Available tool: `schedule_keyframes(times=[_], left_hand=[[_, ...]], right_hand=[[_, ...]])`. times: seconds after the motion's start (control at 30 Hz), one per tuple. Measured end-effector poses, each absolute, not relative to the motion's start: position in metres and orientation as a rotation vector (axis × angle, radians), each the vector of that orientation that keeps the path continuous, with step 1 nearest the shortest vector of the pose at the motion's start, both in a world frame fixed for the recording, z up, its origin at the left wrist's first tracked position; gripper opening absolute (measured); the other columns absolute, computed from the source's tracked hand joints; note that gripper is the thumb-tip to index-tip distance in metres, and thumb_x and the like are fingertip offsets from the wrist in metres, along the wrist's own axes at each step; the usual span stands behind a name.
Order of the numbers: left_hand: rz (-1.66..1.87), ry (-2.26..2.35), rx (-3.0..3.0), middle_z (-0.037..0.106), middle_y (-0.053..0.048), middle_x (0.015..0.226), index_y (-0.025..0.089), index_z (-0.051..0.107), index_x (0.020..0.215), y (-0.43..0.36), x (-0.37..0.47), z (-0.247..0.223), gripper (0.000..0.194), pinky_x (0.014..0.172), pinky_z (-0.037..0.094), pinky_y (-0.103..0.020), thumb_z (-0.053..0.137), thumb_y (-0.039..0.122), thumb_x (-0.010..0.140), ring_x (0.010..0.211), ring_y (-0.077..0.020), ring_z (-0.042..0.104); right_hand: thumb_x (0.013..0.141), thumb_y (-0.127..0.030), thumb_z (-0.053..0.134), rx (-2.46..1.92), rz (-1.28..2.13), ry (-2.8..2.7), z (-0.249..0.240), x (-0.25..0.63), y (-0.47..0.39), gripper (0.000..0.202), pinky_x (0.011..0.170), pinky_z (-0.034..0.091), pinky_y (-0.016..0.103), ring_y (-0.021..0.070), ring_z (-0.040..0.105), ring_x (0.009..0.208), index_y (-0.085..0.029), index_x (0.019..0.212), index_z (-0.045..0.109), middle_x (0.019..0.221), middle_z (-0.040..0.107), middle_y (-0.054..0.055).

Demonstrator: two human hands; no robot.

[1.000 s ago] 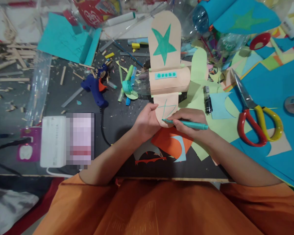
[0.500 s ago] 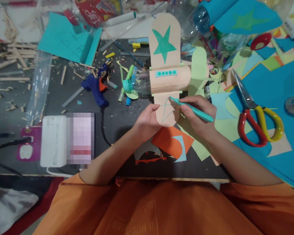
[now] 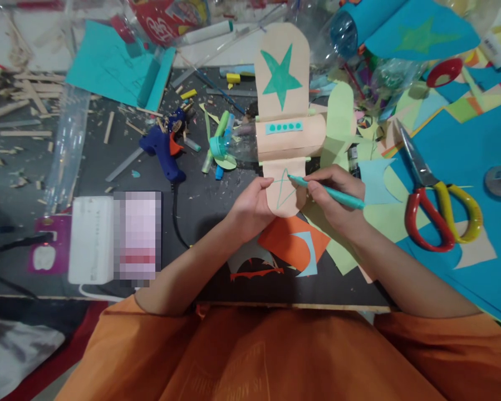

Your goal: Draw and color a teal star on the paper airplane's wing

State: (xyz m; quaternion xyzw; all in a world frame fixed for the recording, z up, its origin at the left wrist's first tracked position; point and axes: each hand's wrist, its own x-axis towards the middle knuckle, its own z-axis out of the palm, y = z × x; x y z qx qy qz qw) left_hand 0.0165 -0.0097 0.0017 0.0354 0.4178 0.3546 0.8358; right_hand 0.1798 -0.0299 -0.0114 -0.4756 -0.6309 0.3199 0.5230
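Note:
A toy plane (image 3: 290,142) made from a plastic bottle wrapped in peach paper lies across the middle, its green cap (image 3: 217,147) pointing left. Its far wing (image 3: 281,42) bears a filled green star. On the near wing (image 3: 287,203) there is a star drawn in thin green lines. My left hand (image 3: 254,206) grips that near wing by its left edge, thumb on top and fingers underneath. Pinched in my right hand (image 3: 340,192) is a teal marker (image 3: 329,192), its tip at the upper part of the outlined star.
Large scissors (image 3: 434,192) with red and yellow handles lie at right on blue sheets. A blue glue gun (image 3: 162,150) with its cord is left of the plane. Orange paper (image 3: 290,242) and scraps lie near the front edge; wood sticks (image 3: 29,92) litter the left.
The marker tip has moved slightly down along the star outline, and my right hand has shifted a little. My left hand keeps its hold on the wing.

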Motion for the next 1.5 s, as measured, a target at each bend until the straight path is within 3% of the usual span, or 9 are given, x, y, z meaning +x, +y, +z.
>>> schedule_keyframes(times=[0.17, 0.33, 0.53, 0.77, 0.9, 1.0, 1.13, 1.3, 1.5], left_hand=[[0.756, 0.871, 0.001, 0.072, -0.009, 0.075, 0.004, 0.063, 0.122, -0.008, 0.019, 0.009, 0.045, 0.072, 0.057, -0.032, 0.029, 0.017, 0.095, 0.066, -0.0206, 0.068], [0.796, 0.821, -0.037, 0.077, -0.008, 0.085, 0.009, 0.059, 0.135, -0.007, 0.02, 0.009, 0.049, 0.088, 0.061, -0.035, 0.028, 0.016, 0.098, 0.088, -0.0231, 0.077], [0.829, 0.8, -0.065, 0.08, -0.009, 0.096, 0.006, 0.059, 0.135, -0.009, 0.019, 0.009, 0.048, 0.106, 0.056, -0.036, 0.029, 0.015, 0.099, 0.11, -0.0231, 0.076], [0.855, 0.846, -0.112, 0.081, -0.009, 0.098, 0.007, 0.057, 0.139, -0.008, 0.02, 0.009, 0.049, 0.111, 0.053, -0.037, 0.03, 0.016, 0.1, 0.117, -0.0235, 0.074], [0.8, 0.885, -0.107, 0.079, -0.008, 0.088, 0.007, 0.059, 0.136, -0.006, 0.02, 0.013, 0.048, 0.11, 0.055, -0.039, 0.028, 0.02, 0.102, 0.108, -0.0237, 0.077], [0.818, 0.871, -0.082, 0.076, -0.005, 0.078, 0.007, 0.062, 0.131, -0.004, 0.02, 0.016, 0.05, 0.104, 0.058, -0.036, 0.023, 0.023, 0.104, 0.098, -0.0221, 0.079], [0.857, 0.845, -0.067, 0.078, -0.008, 0.09, 0.008, 0.061, 0.133, -0.005, 0.02, 0.019, 0.051, 0.108, 0.055, -0.033, 0.022, 0.026, 0.105, 0.116, -0.0226, 0.074], [0.862, 0.799, -0.075, 0.078, -0.011, 0.115, 0.008, 0.054, 0.142, -0.007, 0.02, 0.02, 0.05, 0.113, 0.051, -0.033, 0.026, 0.027, 0.105, 0.13, -0.0233, 0.067], [0.86, 0.744, -0.044, 0.08, -0.009, 0.113, 0.01, 0.052, 0.147, -0.008, 0.018, 0.009, 0.052, 0.116, 0.049, -0.039, 0.024, 0.025, 0.105, 0.129, -0.0246, 0.068]], right_hand=[[0.082, -0.018, 0.061, -1.178, 0.75, -1.523, -0.008, 0.18, -0.03, 0.018, 0.05, 0.044, 0.025, 0.0114, 0.057, 0.052, -0.022, 0.065, 0.064, 0.06, 0.065, -0.004], [0.075, -0.017, 0.056, -1.228, 0.826, -1.475, -0.004, 0.178, -0.03, 0.02, 0.049, 0.043, 0.025, 0.0125, 0.058, 0.05, -0.022, 0.056, 0.061, 0.056, 0.067, -0.003], [0.07, -0.018, 0.051, -1.227, 0.845, -1.477, -0.007, 0.179, -0.029, 0.02, 0.047, 0.034, 0.026, 0.0114, 0.045, 0.047, -0.022, 0.05, 0.052, 0.049, 0.052, -0.004], [0.068, -0.014, 0.05, -1.198, 0.832, -1.447, -0.009, 0.181, -0.03, 0.021, 0.045, 0.027, 0.025, 0.0098, 0.038, 0.046, -0.021, 0.048, 0.047, 0.046, 0.046, -0.004], [0.074, -0.013, 0.054, -1.122, 0.691, -1.352, -0.013, 0.186, -0.029, 0.02, 0.044, 0.034, 0.025, 0.0114, 0.049, 0.046, -0.022, 0.057, 0.06, 0.052, 0.058, -0.003], [0.085, -0.018, 0.063, -1.083, 0.673, -1.449, -0.016, 0.186, -0.029, 0.014, 0.052, 0.047, 0.028, 0.0148, 0.062, 0.059, -0.024, 0.076, 0.071, 0.069, 0.07, -0.001], [0.091, -0.025, 0.071, -0.98, 0.699, -1.696, -0.016, 0.181, -0.03, 0.008, 0.071, 0.056, 0.034, 0.0192, 0.068, 0.081, -0.026, 0.098, 0.075, 0.089, 0.078, 0.002], [0.092, -0.026, 0.073, -0.977, 0.657, -1.814, -0.015, 0.18, -0.03, 0.011, 0.077, 0.058, 0.037, 0.0212, 0.068, 0.088, -0.027, 0.103, 0.076, 0.094, 0.08, 0.003], [0.093, -0.019, 0.069, -0.964, 0.628, -1.882, -0.012, 0.18, -0.028, 0.01, 0.074, 0.055, 0.037, 0.0189, 0.069, 0.08, -0.026, 0.099, 0.074, 0.091, 0.081, 0.002]])
